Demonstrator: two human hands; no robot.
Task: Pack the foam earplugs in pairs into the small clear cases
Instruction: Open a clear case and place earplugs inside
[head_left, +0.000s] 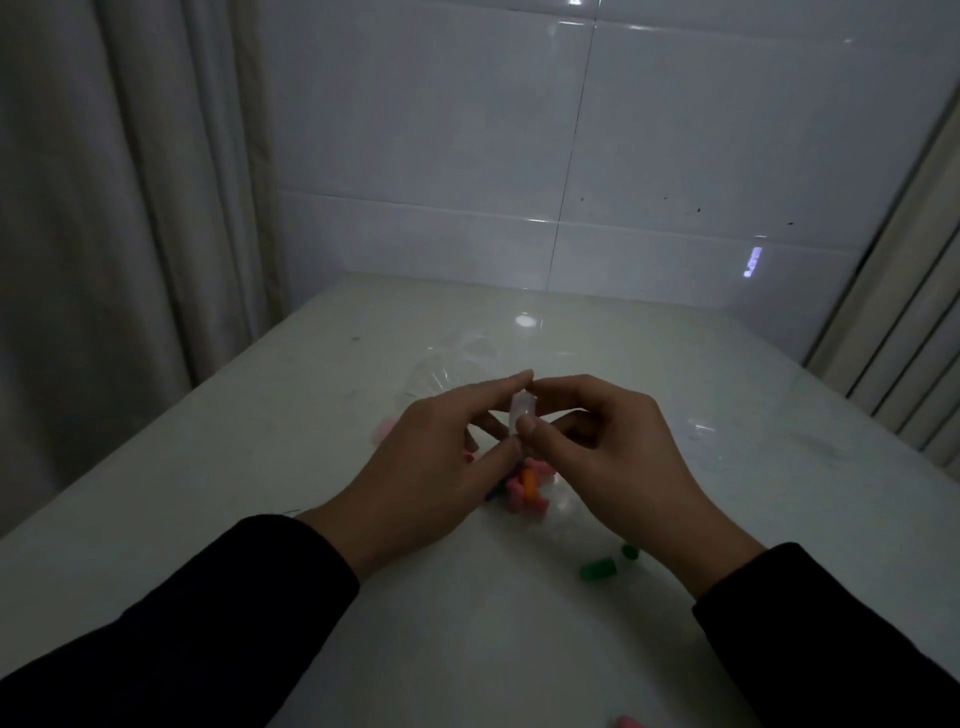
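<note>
Small clear case (522, 413), a translucent plastic oblong held upright above the glossy white table (311, 415), pinched between thumb and forefinger of both the left hand (431, 467) and the right hand (608, 447); its contents are indistinct. Beneath lie soft cylindrical foam earplugs (527, 488), pink and orange, partly hidden; green earplugs (598, 569) lie nearer.

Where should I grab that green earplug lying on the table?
Pinch the green earplug across its round middle, coming straight down from above. It lies on its side on the table, apart from the pink pile, so both long sides look free for a finger and thumb.
</note>
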